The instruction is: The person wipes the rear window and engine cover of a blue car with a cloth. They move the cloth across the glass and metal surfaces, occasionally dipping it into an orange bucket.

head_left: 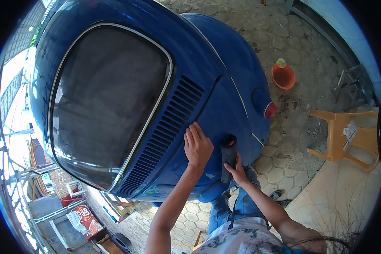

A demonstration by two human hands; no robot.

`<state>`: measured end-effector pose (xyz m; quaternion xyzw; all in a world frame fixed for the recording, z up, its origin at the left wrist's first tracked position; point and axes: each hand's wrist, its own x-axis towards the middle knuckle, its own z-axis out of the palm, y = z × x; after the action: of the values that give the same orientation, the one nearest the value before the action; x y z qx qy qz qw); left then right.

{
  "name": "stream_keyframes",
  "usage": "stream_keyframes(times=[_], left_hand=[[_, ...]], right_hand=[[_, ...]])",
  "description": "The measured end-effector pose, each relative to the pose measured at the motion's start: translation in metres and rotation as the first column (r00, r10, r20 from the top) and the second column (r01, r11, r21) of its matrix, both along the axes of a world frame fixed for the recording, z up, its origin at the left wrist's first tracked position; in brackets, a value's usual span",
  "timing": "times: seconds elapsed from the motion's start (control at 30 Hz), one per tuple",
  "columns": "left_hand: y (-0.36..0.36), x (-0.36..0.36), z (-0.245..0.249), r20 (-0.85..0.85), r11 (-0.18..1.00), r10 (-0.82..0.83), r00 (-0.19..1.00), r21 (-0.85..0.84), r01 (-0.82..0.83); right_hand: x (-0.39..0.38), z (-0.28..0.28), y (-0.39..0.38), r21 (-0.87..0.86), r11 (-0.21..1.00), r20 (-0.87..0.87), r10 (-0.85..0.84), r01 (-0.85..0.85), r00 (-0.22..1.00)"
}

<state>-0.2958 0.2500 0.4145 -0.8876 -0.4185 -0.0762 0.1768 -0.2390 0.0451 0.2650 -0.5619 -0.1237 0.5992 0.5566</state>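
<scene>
A rounded blue car [228,110] fills the left and middle of the head view, with its rear window [110,101] and a row of black vent slots [161,131]. My left hand [197,144] rests just below the vents, fingers bent and pressed together, tips at the dark seam [205,99] of the rear lid. Whatever those fingers may hold is hidden. My right hand [237,170] is wrapped round the lower part of a black cylinder [228,154], with a pinkish-red patch in its upper end. The cylinder stands close over the blue body panel.
Right of the car's red tail light [270,110], an orange basin [283,77] sits on the paving. A yellow-orange plastic chair [340,135] lies or stands at the right, with a paper on it. Lower left are a red printed box [85,218], wooden frames and a tyre [122,242].
</scene>
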Motion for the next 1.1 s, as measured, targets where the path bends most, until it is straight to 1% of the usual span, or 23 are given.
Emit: stream_keyframes(times=[0.13, 0.27, 0.37, 0.47, 0.7, 0.87, 0.97, 1.07, 1.1], left_hand=[[0.015, 0.026, -0.01, -0.067, 1.0, -0.017, 0.998, 0.021, 0.019], [0.034, 0.048, -0.021, -0.106, 0.998, -0.062, 0.993, 0.015, 0.063], [0.051, 0.065, -0.035, -0.074, 0.988, -0.122, 0.99, 0.086, 0.128], [0.066, 0.081, -0.046, -0.101, 0.979, -0.149, 0.984, 0.123, 0.161], [0.087, 0.115, -0.062, -0.238, 0.988, -0.119, 0.964, 0.065, 0.138], [0.089, 0.121, -0.071, -0.308, 0.995, -0.072, 0.949, 0.048, 0.091], [0.095, 0.117, -0.071, -0.145, 0.987, -0.15, 0.978, 0.044, 0.158], [0.086, 0.112, -0.062, -0.095, 0.989, -0.131, 0.987, 0.058, 0.137], [0.08, 0.104, -0.06, -0.092, 0.988, -0.149, 0.985, 0.028, 0.152]], right_hand=[[0.004, 0.0, 0.0, -0.001, 0.999, 0.005, 0.044, -0.044, 0.999], [0.006, 0.0, 0.002, -0.012, 0.999, 0.002, 0.051, -0.051, 0.999], [0.008, 0.005, 0.004, -0.023, 0.998, -0.017, 0.066, -0.067, 0.998], [0.006, -0.004, 0.001, -0.031, 0.997, -0.023, 0.075, -0.076, 0.997], [0.006, -0.001, 0.003, -0.052, 0.995, 0.002, 0.087, -0.087, 0.996], [0.005, -0.007, 0.003, -0.044, 0.997, 0.046, 0.069, -0.067, 0.997], [0.011, 0.0, 0.006, -0.035, 0.996, 0.084, 0.08, -0.077, 0.993], [0.01, -0.013, 0.003, -0.034, 0.996, 0.142, 0.092, -0.088, 0.986], [0.012, -0.017, 0.003, -0.047, 0.994, 0.171, 0.107, -0.1, 0.98]])
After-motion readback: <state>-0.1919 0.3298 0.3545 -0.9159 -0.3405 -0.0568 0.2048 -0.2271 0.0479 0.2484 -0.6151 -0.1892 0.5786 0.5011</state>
